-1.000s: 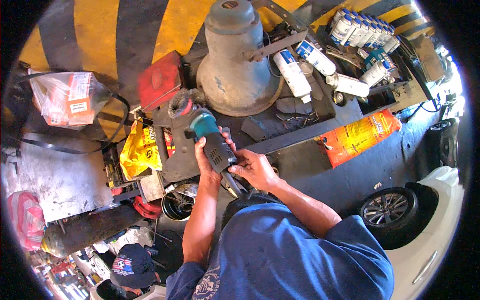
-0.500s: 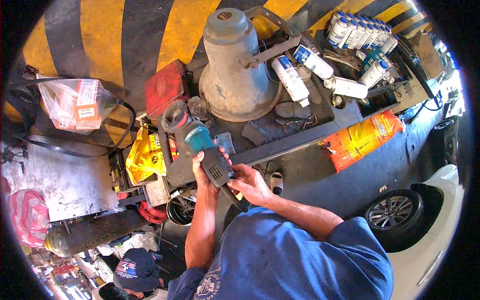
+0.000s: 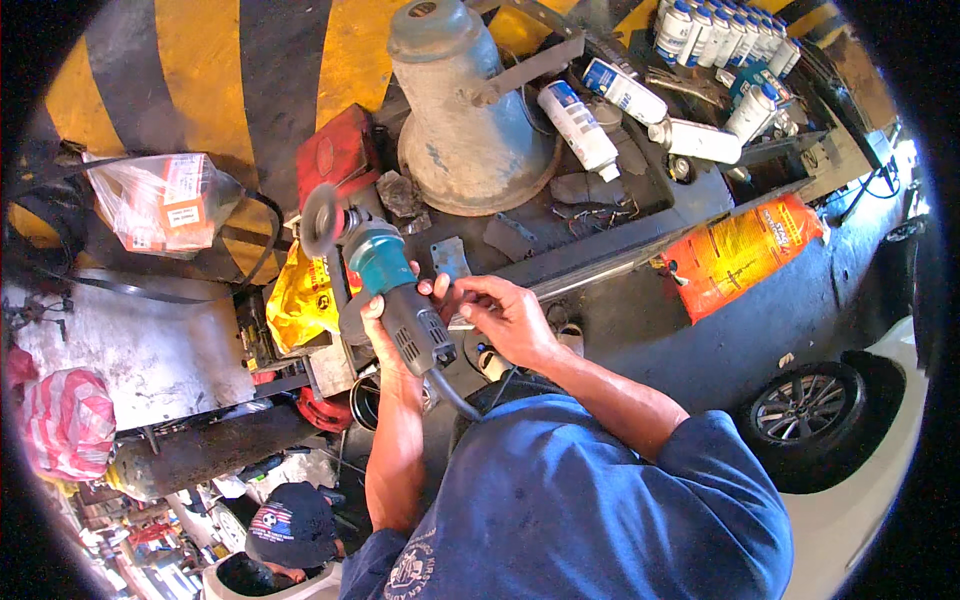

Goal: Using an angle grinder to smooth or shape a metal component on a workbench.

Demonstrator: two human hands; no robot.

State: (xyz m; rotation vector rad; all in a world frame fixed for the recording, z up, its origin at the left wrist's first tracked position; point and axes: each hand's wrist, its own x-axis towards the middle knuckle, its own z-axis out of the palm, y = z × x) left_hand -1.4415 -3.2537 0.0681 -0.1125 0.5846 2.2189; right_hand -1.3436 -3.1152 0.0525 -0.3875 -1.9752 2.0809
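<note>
My left hand (image 3: pixel 383 330) is wrapped round the body of a teal and black angle grinder (image 3: pixel 400 285), held up in front of me. At its head sits a round wire brush wheel (image 3: pixel 321 219), its rim looking smooth and blurred. Off the rear end a grey cord (image 3: pixel 455 395) runs down towards my shirt. Beside the grinder's right side is my right hand (image 3: pixel 508 318), its fingers loosely bent and slightly apart, with nothing visible in them. Behind the grinder lie brake pads or shoes (image 3: pixel 508 238) and a small metal plate (image 3: pixel 450 257) on the dark bench (image 3: pixel 570 262).
A large bell-shaped metal housing (image 3: pixel 470 150) stands on the bench beside a red case (image 3: pixel 338 160). Spray cans (image 3: pixel 580 130) lie to its right. An orange bag (image 3: pixel 745 258) hangs near the bench edge. A white car (image 3: pixel 860 480) is at right; another person's cap (image 3: pixel 290 525) shows lower left.
My right hand has come off the grinder's rear and moved slightly up and right. The grinder's rear now shows, and its brush looks blurred where its bristles showed before.
</note>
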